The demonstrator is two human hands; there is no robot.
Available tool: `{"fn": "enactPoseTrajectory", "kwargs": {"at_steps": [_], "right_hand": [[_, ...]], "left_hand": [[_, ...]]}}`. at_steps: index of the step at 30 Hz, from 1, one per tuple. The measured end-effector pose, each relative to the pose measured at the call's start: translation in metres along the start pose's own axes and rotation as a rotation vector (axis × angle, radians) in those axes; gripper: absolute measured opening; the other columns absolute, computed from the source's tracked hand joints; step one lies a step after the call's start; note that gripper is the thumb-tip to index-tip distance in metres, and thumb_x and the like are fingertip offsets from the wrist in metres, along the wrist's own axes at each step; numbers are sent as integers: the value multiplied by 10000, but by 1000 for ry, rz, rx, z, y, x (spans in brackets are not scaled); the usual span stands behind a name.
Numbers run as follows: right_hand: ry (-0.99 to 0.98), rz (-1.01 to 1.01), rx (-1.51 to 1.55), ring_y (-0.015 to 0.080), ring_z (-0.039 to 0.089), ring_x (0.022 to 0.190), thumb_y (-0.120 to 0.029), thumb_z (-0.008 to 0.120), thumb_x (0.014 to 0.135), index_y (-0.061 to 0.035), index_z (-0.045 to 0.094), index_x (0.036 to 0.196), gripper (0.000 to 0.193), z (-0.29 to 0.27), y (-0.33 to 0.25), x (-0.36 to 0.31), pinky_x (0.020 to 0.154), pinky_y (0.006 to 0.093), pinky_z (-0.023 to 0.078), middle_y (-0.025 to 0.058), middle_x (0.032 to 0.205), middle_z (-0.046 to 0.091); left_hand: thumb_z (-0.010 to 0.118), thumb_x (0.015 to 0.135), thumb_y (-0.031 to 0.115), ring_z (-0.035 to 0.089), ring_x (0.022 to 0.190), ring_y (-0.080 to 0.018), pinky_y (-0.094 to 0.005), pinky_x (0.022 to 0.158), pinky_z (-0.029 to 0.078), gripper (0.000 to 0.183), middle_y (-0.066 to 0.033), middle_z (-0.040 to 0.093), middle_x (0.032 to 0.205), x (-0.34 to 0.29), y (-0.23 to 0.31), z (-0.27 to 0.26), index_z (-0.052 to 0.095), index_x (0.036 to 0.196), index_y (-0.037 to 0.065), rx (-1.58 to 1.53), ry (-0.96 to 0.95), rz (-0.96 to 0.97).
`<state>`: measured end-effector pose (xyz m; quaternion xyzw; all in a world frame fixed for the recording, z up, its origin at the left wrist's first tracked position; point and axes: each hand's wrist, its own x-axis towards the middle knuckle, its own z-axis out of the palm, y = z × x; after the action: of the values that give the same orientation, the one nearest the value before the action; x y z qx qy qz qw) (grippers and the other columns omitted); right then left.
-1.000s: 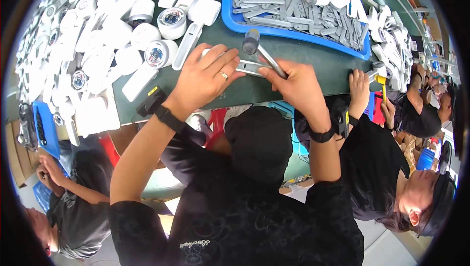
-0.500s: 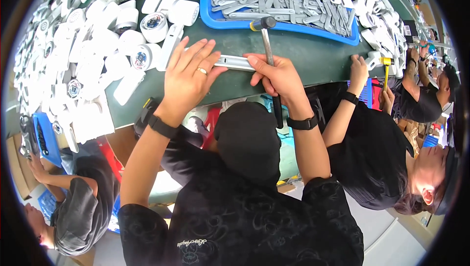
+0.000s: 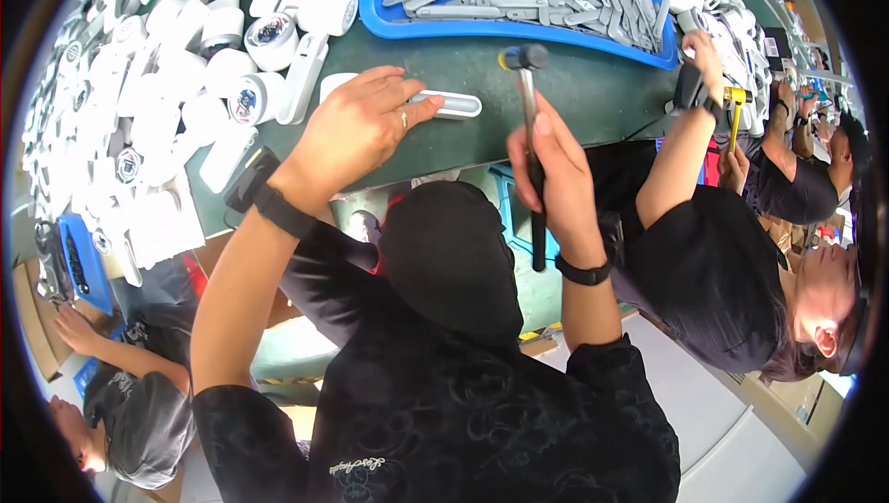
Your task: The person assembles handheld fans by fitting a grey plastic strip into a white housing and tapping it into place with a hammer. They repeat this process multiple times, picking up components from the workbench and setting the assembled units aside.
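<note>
My left hand (image 3: 363, 128) lies over a white, long, rounded plastic housing (image 3: 457, 106) on the green table, its fingers closed around the middle. One end with a grey recessed slot sticks out to the right of the hand, and a bit of white shows to the left. My right hand (image 3: 561, 174) grips a small hammer (image 3: 528, 86) upright by its dark handle. The hammer's black and yellow head is raised to the right of the housing, apart from it.
A blue tray (image 3: 519, 32) of grey strips and white parts stands beyond my hands. White round-headed parts (image 3: 227, 68) pile up on the left of the green table (image 3: 407, 56). At right, a co-worker's arm (image 3: 681, 160) reaches onto the table near a yellow hammer (image 3: 736, 100).
My right hand has let go of the housing's end and moved right and down with the hammer. The housing has turned, showing its slotted side. The co-worker's hand moved farther onto the table.
</note>
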<state>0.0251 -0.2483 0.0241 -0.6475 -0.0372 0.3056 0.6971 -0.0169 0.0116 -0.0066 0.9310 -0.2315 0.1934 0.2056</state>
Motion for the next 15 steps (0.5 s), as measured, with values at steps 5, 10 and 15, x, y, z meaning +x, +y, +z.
{"fn": "enactPoseTrajectory", "kwargs": {"at_steps": [5,10,15], "right_hand": [[-118,132,4,46,331,419,-235,370,1143,-75,346,1603,487,-15,-4,-32,384,208,278,-7,713,435],[-103,58,16,35,318,424,-222,401,1136,-71,368,1594,483,-4,9,-32,390,209,285,-14,695,420],[-46,102,-31,21,347,548,-252,461,1125,-85,426,1569,475,-1,-9,-33,480,204,305,-53,703,424]], "left_hand": [[693,833,54,683,1002,-276,-393,973,563,311,-83,712,1057,-1,0,1,767,1134,76,12,-1,10],[728,836,59,697,984,-302,-402,966,572,291,-93,728,1051,6,2,0,776,1122,83,-6,-7,19],[759,846,69,711,971,-316,-416,965,581,269,-103,744,1046,2,0,0,783,1113,90,6,-9,-4]]}}
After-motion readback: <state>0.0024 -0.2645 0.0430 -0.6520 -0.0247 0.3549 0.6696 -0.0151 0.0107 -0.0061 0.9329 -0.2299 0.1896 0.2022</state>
